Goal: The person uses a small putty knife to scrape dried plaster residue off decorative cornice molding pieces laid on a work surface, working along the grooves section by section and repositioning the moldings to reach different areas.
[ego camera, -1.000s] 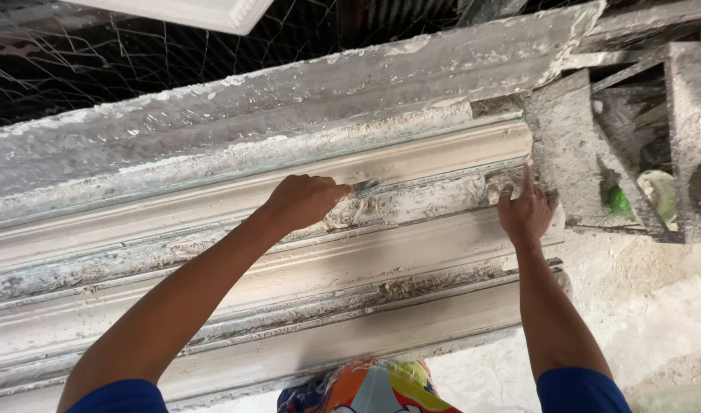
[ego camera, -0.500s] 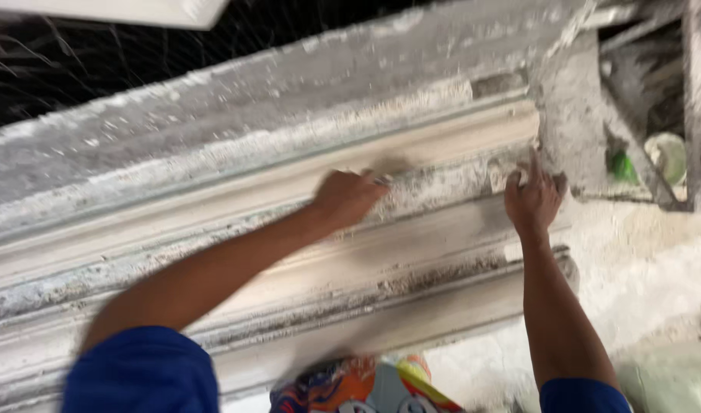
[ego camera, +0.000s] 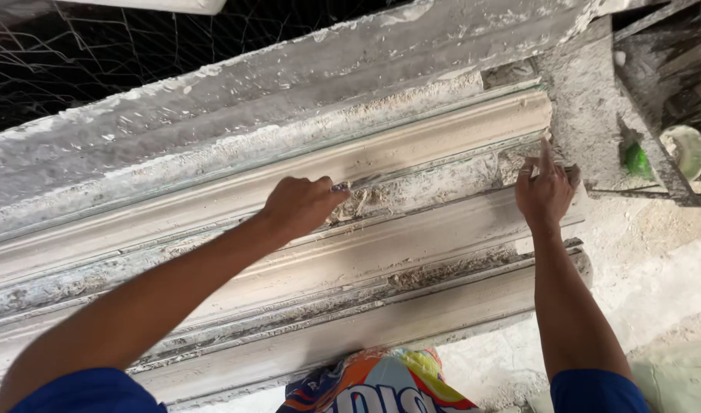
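We saw the left hand (ego camera: 301,205) curled into a fist against the long white plaster cornice moulding (ego camera: 412,157), its grip pressed together on a small tool with a purplish handle end (ego camera: 340,186) that showed just past the thumb; the working tip was hidden against the crumbly plaster in the recessed channel (ego camera: 435,191) of the moulding. The moulding lay slantwise across the rough, plaster-caked surface (ego camera: 213,99), running from the lower left up toward the upper right. The right hand (ego camera: 546,195) rested flat near the moulding's right end, fingers spread and pointing upward, holding nothing that we could make out. Both forearms reached up from blue sleeves (ego camera: 595,391) at the bottom edge. Below the moulding, between the arms, lay a colourful orange, blue and yellow printed bag (ego camera: 377,382). At the far right, inside a grey frame, sat a small green object (ego camera: 636,159) beside a pale round container (ego camera: 683,149). Wire mesh (ego camera: 75,61) showed dark at the upper left.
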